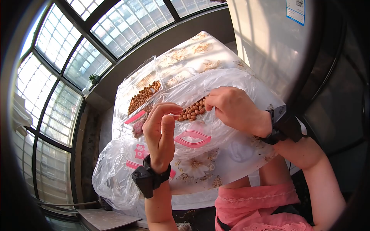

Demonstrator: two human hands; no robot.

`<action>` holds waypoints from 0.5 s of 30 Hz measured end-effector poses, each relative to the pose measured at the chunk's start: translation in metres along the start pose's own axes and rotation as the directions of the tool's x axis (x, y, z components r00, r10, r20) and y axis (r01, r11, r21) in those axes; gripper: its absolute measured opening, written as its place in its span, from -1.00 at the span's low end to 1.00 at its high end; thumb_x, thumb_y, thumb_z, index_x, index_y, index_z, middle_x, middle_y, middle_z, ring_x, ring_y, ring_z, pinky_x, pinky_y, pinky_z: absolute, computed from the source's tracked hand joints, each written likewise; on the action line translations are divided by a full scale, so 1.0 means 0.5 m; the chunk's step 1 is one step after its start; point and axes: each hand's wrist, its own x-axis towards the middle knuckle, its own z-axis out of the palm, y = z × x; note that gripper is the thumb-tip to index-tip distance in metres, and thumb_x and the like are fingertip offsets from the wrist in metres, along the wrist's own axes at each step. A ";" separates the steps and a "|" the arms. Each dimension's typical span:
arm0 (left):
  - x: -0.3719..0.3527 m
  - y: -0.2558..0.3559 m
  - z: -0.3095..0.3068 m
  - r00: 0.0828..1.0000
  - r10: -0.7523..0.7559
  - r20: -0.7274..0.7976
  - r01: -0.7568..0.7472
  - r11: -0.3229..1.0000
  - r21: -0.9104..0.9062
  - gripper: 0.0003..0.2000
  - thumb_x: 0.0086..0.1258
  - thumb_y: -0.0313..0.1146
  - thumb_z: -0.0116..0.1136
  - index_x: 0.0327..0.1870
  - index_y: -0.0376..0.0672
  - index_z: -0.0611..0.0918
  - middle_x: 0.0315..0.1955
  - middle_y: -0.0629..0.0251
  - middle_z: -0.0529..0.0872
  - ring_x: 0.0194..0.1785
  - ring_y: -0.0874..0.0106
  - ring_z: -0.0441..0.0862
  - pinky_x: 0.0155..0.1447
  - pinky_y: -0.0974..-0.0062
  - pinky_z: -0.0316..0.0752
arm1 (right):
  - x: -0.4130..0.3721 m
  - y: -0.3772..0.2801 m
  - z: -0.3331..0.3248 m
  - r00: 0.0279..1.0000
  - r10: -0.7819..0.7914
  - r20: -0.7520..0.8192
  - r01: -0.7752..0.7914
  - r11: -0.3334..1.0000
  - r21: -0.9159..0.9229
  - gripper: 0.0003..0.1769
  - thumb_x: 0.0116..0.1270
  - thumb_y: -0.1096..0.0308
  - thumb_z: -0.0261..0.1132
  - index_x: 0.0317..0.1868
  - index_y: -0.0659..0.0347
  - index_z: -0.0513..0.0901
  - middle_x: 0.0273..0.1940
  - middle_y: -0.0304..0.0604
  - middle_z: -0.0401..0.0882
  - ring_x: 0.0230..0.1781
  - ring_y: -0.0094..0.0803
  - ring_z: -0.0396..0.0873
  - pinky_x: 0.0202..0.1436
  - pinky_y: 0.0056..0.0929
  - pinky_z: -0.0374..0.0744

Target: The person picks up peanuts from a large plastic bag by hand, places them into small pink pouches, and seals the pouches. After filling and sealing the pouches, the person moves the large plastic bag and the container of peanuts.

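The window (77, 57) fills the wall to the left of the table (200, 50), which wears a flowered cloth. Over the near end of the table lies a crumpled plastic sheet (111, 173), loose and spilling off the edge, probably there to shield the cloth. On the far left part of the table a zip bag (142, 96) of brown nuts lies flat, its pink strip turned towards the person.

Above the middle of the table the right hand (235, 109) is curled nearly closed, with thumb and fingertips pinching the right end of a small bag (190, 111). The left hand (162, 131) stands upright, its fingers bent over to pinch the bag's left end. Held by both ends, the small bag is stretched taut and roughly level, so the nuts inside appear to settle in a row rather than bunch up. A black wristband (148, 179) sits on each wrist, nearer the person than the table's middle.
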 end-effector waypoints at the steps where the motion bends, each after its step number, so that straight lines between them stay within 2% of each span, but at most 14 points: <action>1: 0.000 -0.001 0.000 1.000 0.009 0.009 -0.009 0.999 0.030 -0.43 0.68 0.11 0.01 -0.14 -0.37 0.70 -0.18 0.18 0.73 -0.11 0.40 0.68 0.01 0.43 0.57 | 0.000 0.003 -0.001 0.999 0.025 -0.024 -0.026 0.999 -0.021 -0.86 0.15 0.59 0.27 -0.27 0.25 0.69 -0.25 -0.06 0.68 -0.11 -0.03 0.68 0.01 -0.14 0.63; 7: 0.001 -0.003 0.003 1.000 0.026 -0.002 -0.026 0.998 0.061 -0.43 0.69 0.10 -0.01 -0.17 -0.36 0.70 -0.20 0.17 0.75 -0.13 0.37 0.69 0.00 0.42 0.56 | -0.009 0.010 -0.004 0.990 0.112 0.089 -0.102 0.989 -0.109 -0.89 0.23 0.45 0.31 -0.24 0.25 0.70 -0.23 -0.05 0.67 -0.12 -0.04 0.68 0.02 -0.13 0.63; 11: 0.000 -0.003 0.004 0.999 0.032 -0.010 -0.031 0.998 0.062 -0.44 0.70 0.08 0.00 -0.19 -0.36 0.70 -0.22 0.17 0.75 -0.13 0.36 0.69 0.00 0.42 0.56 | -0.007 0.008 -0.006 0.985 0.117 0.128 -0.106 0.990 -0.090 -0.90 0.24 0.45 0.32 -0.24 0.24 0.71 -0.23 -0.04 0.69 -0.14 -0.04 0.69 0.02 -0.13 0.64; 15: 0.000 -0.003 0.002 0.998 0.059 -0.004 -0.058 0.995 0.086 -0.53 0.69 -0.04 0.06 -0.20 -0.35 0.70 -0.23 0.16 0.75 -0.14 0.34 0.70 -0.02 0.42 0.55 | -0.006 0.010 0.000 0.981 0.145 0.126 -0.129 0.984 -0.125 -0.90 0.24 0.45 0.32 -0.24 0.24 0.71 -0.25 -0.04 0.70 -0.18 -0.04 0.71 0.00 -0.12 0.64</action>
